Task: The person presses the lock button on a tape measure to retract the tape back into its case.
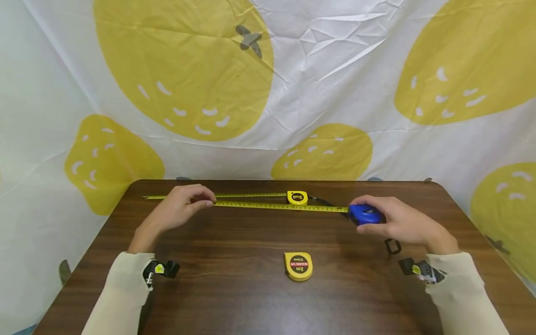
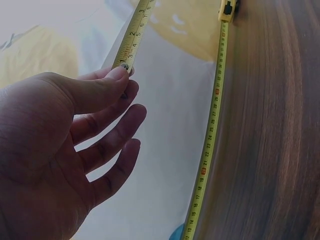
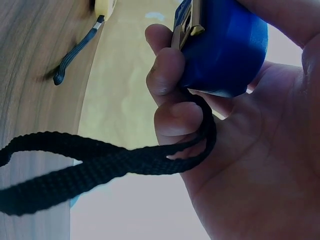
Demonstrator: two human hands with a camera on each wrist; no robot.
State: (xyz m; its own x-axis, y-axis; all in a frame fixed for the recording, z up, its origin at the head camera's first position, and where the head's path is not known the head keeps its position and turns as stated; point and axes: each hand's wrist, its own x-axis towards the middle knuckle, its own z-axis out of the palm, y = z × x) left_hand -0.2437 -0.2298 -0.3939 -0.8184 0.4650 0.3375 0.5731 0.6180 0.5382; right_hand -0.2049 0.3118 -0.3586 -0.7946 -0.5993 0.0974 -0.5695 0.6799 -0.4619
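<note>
My right hand (image 1: 398, 218) grips a blue tape measure (image 1: 365, 214), whose yellow blade (image 1: 280, 206) stretches left across the head view. At the blade's far end, my left hand (image 1: 180, 207) pinches the tip between thumb and forefinger; the other fingers (image 2: 117, 132) are spread loosely. A black wrist strap (image 3: 105, 165) hangs from the blue case in the right wrist view. Behind the held blade, a yellow tape measure (image 1: 297, 197) lies on the table with its blade (image 2: 207, 150) drawn out to the left, running past behind my left hand.
A second yellow tape measure (image 1: 298, 266), marked 2m, lies on the brown wooden table (image 1: 234, 288) nearer to me, its blade drawn in. A short dark cord (image 3: 77, 55) trails from the rear yellow case. Behind the table hangs a white cloth (image 1: 234, 160) with large yellow fruit.
</note>
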